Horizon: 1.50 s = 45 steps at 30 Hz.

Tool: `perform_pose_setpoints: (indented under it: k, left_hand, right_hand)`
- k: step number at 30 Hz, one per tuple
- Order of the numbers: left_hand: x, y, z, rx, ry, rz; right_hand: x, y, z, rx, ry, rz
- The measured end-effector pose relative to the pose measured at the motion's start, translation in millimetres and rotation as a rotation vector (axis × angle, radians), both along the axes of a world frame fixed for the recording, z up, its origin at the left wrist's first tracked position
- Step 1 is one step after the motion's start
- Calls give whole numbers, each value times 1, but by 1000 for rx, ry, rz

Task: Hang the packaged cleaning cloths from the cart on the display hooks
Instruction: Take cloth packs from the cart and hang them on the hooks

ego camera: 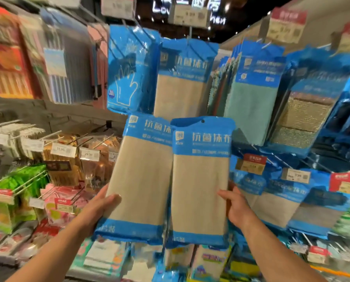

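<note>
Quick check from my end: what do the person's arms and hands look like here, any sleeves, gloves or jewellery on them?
Both forearms are bare right to the frame's bottom edge: no sleeves in view. The left hand and the right hand wear no gloves, and no rings, watch or wristband show. Motion blur hides finer detail.

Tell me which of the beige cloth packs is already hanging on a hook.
The upper beige pack, hanging under the price tag. The other two are held up: one in the left hand, one in the right hand.
</note>
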State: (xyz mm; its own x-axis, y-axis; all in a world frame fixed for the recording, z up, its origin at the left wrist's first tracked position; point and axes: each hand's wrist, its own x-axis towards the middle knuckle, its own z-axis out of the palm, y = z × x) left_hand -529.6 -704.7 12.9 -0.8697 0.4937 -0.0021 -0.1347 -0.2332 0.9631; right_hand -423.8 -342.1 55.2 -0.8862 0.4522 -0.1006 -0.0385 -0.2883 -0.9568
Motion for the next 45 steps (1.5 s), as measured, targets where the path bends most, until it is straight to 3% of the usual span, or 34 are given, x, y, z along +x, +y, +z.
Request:
perform_pose_setpoints:
  k: [6, 11, 17, 37, 42, 45]
  left_hand:
    - [-12, -27, 42, 86, 93, 217]
    - [-21, -41, 54, 130, 139, 169]
    - [-26, -16, 80, 72, 200, 192]
    - [-27, -32, 80, 183, 160, 144]
    - [-17, -40, 87, 188, 167, 170]
    - [-10, -32, 97, 176, 221, 157]
  right_hand:
    - [-50, -33, 76, 22, 189, 17]
    - [-80, -38, 133, 75, 251, -68]
    - [-88, -36, 169, 195, 298, -28]
    - [-109, -41, 200, 300, 170, -68]
    - [-116, -31, 194, 479, 32, -120]
    - [-106, -34, 188, 726, 16, -270]
